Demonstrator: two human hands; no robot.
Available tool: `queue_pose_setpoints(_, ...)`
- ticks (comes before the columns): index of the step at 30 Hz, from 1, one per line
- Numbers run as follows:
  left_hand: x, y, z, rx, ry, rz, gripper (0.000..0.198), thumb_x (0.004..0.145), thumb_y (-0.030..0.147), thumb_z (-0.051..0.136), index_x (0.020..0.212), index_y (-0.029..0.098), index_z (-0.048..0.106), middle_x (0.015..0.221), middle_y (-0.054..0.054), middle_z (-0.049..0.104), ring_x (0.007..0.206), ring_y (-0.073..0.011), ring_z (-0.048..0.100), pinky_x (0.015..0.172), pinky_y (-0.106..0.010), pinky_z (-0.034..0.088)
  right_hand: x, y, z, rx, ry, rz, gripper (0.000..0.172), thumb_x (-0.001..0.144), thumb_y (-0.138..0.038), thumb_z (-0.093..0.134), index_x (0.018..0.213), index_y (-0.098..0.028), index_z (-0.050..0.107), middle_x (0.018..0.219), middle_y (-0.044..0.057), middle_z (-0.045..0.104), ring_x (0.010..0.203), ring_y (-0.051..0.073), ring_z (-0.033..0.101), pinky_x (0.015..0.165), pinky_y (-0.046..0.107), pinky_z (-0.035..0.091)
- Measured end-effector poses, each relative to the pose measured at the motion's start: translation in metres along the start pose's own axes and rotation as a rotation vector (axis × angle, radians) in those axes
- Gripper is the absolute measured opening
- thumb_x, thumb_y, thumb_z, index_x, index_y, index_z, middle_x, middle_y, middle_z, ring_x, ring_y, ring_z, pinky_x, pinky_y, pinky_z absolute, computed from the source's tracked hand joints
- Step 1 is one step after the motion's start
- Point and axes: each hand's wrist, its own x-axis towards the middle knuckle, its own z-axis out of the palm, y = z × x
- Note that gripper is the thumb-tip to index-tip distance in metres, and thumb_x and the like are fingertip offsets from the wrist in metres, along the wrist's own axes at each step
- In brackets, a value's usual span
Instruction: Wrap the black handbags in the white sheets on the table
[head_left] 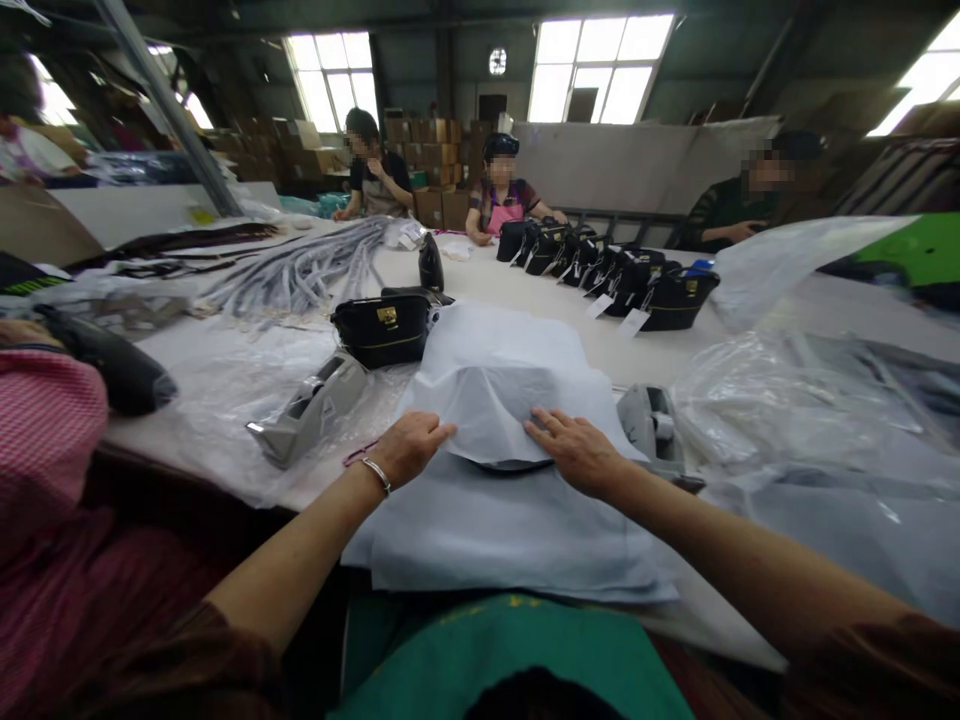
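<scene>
A sheet of white tissue paper [502, 340] is folded over a dark object, whose lower edge [517, 466] shows beneath it; the rest of that object is hidden. At the paper's left edge my left hand [411, 445] has its fingers closed in a pinch on the sheet. My right hand [581, 450] lies on the right part of the paper with its fingers spread. More sheets of white paper [510, 540] are spread below, reaching the table's front edge. A black handbag [382, 330] with a gold plate stands just beyond my left hand.
Grey tape dispensers [311, 405] flank the paper, the other [651, 428] by my right hand. Clear plastic bags [795, 410] lie to the right. A row of tagged black handbags [679, 300] stands farther back. Co-workers sit across the table; a checked sleeve [49, 425] is at left.
</scene>
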Motion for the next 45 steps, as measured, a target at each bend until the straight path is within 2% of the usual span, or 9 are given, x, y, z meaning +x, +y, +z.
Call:
queue_pose_setpoints(6, 0.003, -0.026, -0.015, 0.041, -0.048, -0.112, 0.012, 0.083, 0.011, 0.059, 0.080, 0.017, 0.069, 0.089, -0.011, 0.063, 0.087, -0.0251, 0.060, 0.080, -0.039, 0.049, -0.001, -0.006, -0.002, 0.031, -0.035, 0.050, 0.063, 0.091, -0.006, 0.041, 0.153, -0.016, 0.044, 0.161, 0.020, 0.037, 0.129, 0.031, 0.055, 0.096, 0.044, 0.051)
queue_pose_setpoints(12, -0.019, -0.050, -0.023, -0.092, -0.016, -0.090, 0.017, 0.075, 0.006, 0.061, 0.081, 0.018, 0.071, 0.127, -0.013, 0.064, 0.128, -0.0314, 0.053, 0.110, -0.053, 0.039, -0.001, -0.018, 0.009, 0.002, 0.051, -0.003, 0.060, 0.094, -0.006, 0.039, 0.153, -0.014, 0.047, 0.162, 0.017, 0.036, 0.142, 0.037, 0.040, 0.101, 0.048, 0.048)
queue_pose_setpoints(16, -0.038, -0.049, -0.018, -0.055, -0.144, -0.099, 0.012, 0.081, 0.011, 0.060, 0.081, 0.018, 0.069, 0.105, -0.011, 0.070, 0.103, -0.0254, 0.065, 0.104, -0.048, 0.043, -0.004, -0.023, 0.021, 0.014, 0.061, -0.018, 0.071, 0.091, -0.007, 0.046, 0.157, -0.031, 0.040, 0.166, 0.015, 0.027, 0.146, 0.044, 0.033, 0.099, 0.053, 0.047)
queue_pose_setpoints(20, -0.047, -0.045, -0.034, -0.217, -0.253, -0.078, 0.012, 0.084, 0.030, 0.067, 0.076, 0.020, 0.067, 0.081, -0.005, 0.067, 0.075, -0.0194, 0.063, 0.076, -0.032, 0.049, -0.006, -0.025, 0.026, 0.042, 0.032, -0.019, 0.077, 0.089, -0.007, 0.050, 0.157, -0.041, 0.037, 0.168, 0.013, 0.020, 0.147, 0.048, 0.028, 0.096, 0.056, 0.046)
queue_pose_setpoints(26, 0.019, -0.026, -0.104, -0.492, 0.254, -0.299, 0.027, 0.090, 0.046, 0.063, 0.098, 0.022, 0.072, 0.091, -0.006, 0.069, 0.085, -0.0208, 0.065, 0.085, -0.033, 0.050, -0.008, -0.020, 0.026, 0.101, 0.017, -0.039, 0.077, 0.089, -0.004, 0.051, 0.156, -0.042, 0.039, 0.169, 0.014, 0.020, 0.148, 0.046, 0.027, 0.100, 0.058, 0.045)
queue_pose_setpoints(28, 0.058, -0.014, -0.109, -0.577, 0.279, -0.287, 0.027, 0.090, 0.043, 0.063, 0.103, 0.021, 0.073, 0.099, -0.008, 0.070, 0.095, -0.0233, 0.066, 0.093, -0.035, 0.050, -0.008, -0.017, 0.028, 0.114, 0.028, -0.052, 0.078, 0.089, -0.003, 0.052, 0.155, -0.042, 0.039, 0.169, 0.014, 0.019, 0.148, 0.045, 0.028, 0.101, 0.057, 0.044)
queue_pose_setpoints(34, 0.129, 0.029, -0.037, -0.517, -0.119, 0.051, 0.030, 0.089, 0.030, 0.066, 0.117, 0.023, 0.072, 0.129, -0.013, 0.067, 0.130, -0.0311, 0.056, 0.114, -0.044, 0.038, -0.010, -0.010, 0.037, 0.101, 0.076, -0.106, 0.069, 0.093, -0.009, 0.055, 0.153, -0.041, 0.043, 0.169, 0.013, 0.020, 0.148, 0.040, 0.030, 0.104, 0.058, 0.043)
queue_pose_setpoints(38, 0.117, 0.050, 0.005, -0.427, -0.119, 0.000, 0.058, 0.086, 0.041, 0.072, 0.140, 0.024, 0.059, 0.157, -0.015, 0.044, 0.148, -0.0390, 0.033, 0.120, -0.062, 0.018, -0.025, -0.015, 0.035, 0.098, 0.075, -0.166, 0.051, 0.097, -0.021, 0.058, 0.145, -0.036, 0.055, 0.166, 0.015, 0.025, 0.147, 0.043, 0.030, 0.103, 0.061, 0.041)
queue_pose_setpoints(45, 0.094, 0.063, 0.022, -0.374, -0.052, -0.131, 0.090, 0.075, 0.052, 0.082, 0.153, 0.032, 0.042, 0.166, -0.013, 0.030, 0.152, -0.0444, 0.021, 0.118, -0.070, 0.011, -0.015, -0.001, -0.024, 0.333, 0.207, -0.126, 0.039, 0.102, -0.035, 0.050, 0.134, -0.018, 0.064, 0.126, 0.015, 0.069, 0.116, 0.027, 0.062, 0.100, 0.042, 0.046)
